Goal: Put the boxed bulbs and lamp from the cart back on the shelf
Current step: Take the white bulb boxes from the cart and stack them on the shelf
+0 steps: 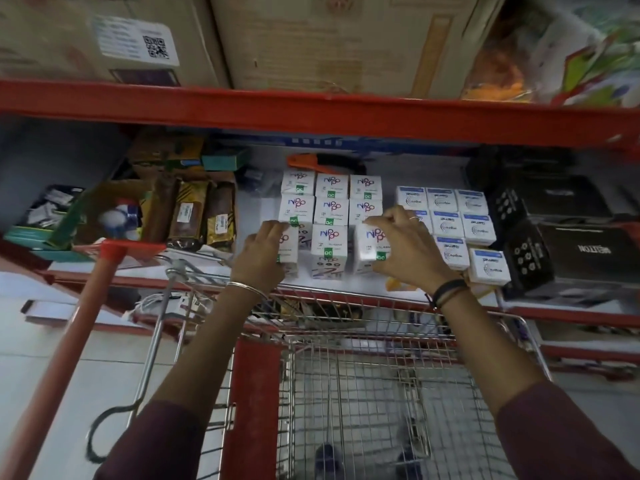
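White boxed bulbs with green stickers [329, 249] stand in three rows on the white shelf [346, 289]. My left hand [261, 251] grips the front left box [289, 252]. On the front right box [369, 249] my right hand [407, 247] is closed, fingers over its top. A second group of white and blue bulb boxes [450, 223] stands to the right, touching my right hand. Below, the wire cart [363, 386] looks empty through its mesh. No lamp is visible to me.
A red beam [311, 109] with cardboard cartons [339, 39] on it hangs just above. Brown packets [194, 216] and a green tray [41, 233] stand left of the bulbs, black boxes [561, 237] to the right. A red pole [76, 327] rises at left.
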Available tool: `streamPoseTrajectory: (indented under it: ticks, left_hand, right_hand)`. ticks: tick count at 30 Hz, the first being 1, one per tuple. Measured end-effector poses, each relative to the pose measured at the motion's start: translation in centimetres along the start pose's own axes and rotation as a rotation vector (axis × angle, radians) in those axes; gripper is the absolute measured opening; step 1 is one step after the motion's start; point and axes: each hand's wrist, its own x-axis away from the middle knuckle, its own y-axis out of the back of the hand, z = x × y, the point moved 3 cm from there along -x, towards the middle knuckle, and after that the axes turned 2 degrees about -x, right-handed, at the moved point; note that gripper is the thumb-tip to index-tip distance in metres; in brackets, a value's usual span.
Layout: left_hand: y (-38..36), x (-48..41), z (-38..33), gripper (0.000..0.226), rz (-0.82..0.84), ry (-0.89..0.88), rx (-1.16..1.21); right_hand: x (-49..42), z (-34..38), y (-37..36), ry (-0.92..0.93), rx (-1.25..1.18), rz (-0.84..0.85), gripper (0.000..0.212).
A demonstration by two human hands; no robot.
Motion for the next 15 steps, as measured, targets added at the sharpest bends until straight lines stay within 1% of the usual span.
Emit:
streamPoseTrajectory:
  ticks: [4,8,10,13,15]
  left_hand:
    - [-1.2,-0.3,-0.1,0.072,0.012,0.040,0.027]
    - [-2.3,-0.6,0.0,0.072,0.009,0.033,0.111]
    - [-2.8,-0.6,0.1,0.075,0.006,0.031,0.165]
    - [-3.0,-0.3,0.4,0.086,0.003,-0.004,0.313]
    - [-2.7,-0.1,0.6,0.087,-0.023,0.062,0.458]
  right_hand:
    - [-0.4,-0.1,-2.1,-0.031,0.038,0.013,0.078]
    - [-0.4,-0.4,-3.8,-0.061,0.006,-0.009,0.079]
    - [-0.3,-0.5,-4.2,-0.063,-0.021,-0.012,0.079]
    - [-0.1,-0.9,-4.0,-0.110,-0.126,-0.017,0.084]
    - [0.0,-1.1,-3.6,-0.167,-0.234,-0.050,0.085]
